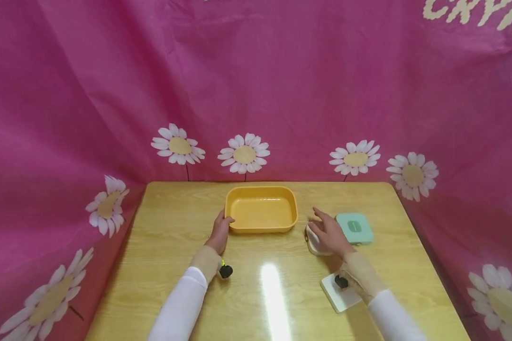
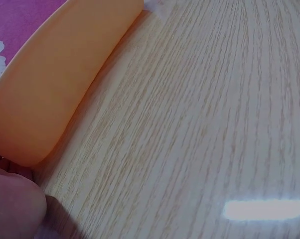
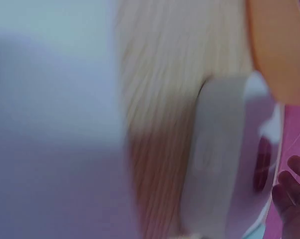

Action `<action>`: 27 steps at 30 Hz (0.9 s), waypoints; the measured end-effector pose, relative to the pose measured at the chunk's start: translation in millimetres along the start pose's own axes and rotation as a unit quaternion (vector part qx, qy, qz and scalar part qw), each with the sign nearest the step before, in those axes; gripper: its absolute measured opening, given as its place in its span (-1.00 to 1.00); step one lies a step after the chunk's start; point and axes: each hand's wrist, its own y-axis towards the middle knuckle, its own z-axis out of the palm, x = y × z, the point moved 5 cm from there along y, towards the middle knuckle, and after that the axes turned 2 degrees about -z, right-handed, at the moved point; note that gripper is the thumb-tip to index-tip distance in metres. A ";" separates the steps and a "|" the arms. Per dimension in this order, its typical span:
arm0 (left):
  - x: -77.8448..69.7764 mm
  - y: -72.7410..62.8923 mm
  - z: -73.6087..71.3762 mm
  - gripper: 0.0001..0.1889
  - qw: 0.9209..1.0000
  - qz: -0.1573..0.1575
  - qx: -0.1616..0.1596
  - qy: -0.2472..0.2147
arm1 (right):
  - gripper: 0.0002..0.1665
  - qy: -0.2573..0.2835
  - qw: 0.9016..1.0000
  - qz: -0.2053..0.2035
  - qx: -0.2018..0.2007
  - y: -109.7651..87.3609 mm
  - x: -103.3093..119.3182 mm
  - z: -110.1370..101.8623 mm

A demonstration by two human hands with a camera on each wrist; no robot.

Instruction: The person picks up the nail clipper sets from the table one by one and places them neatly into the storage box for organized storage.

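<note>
A yellow rectangular basin [image 1: 262, 229] sits near the table's back edge; its orange-looking side [image 2: 55, 84] fills the upper left of the left wrist view. My left hand [image 1: 219, 233] grips the basin's left front corner, thumb at the rim and fingers around the outside. My right hand [image 1: 333, 236] hovers over a white round-cornered box [image 1: 313, 244], index finger stretched toward the back. In the right wrist view the fingers [image 3: 292, 186] are loosely bent beside that white box [image 3: 215, 154]; whether they touch it is unclear.
A mint-green round-cornered box [image 1: 362, 232] lies right of my right hand. Under my right wrist is a white square box [image 1: 339, 296], blurred and close in the right wrist view. A magenta curtain [image 1: 281, 85] with daisies surrounds the wooden table [image 1: 175, 203].
</note>
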 end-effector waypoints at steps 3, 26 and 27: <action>-1.3 3.2 -0.5 -0.26 1.000 -0.002 0.001 0.007 | -0.16 -0.050 0.999 -0.013 0.009 -2.8 -7.8 -8.5; -0.4 1.9 -2.0 -0.29 0.999 -0.014 0.002 0.029 | 0.24 -0.178 0.965 -0.092 0.167 -25.5 -14.8 -17.2; -0.4 1.8 -1.8 -0.29 1.000 -0.014 0.003 0.027 | 0.24 -0.182 0.964 -0.100 0.167 -25.5 -13.9 -17.6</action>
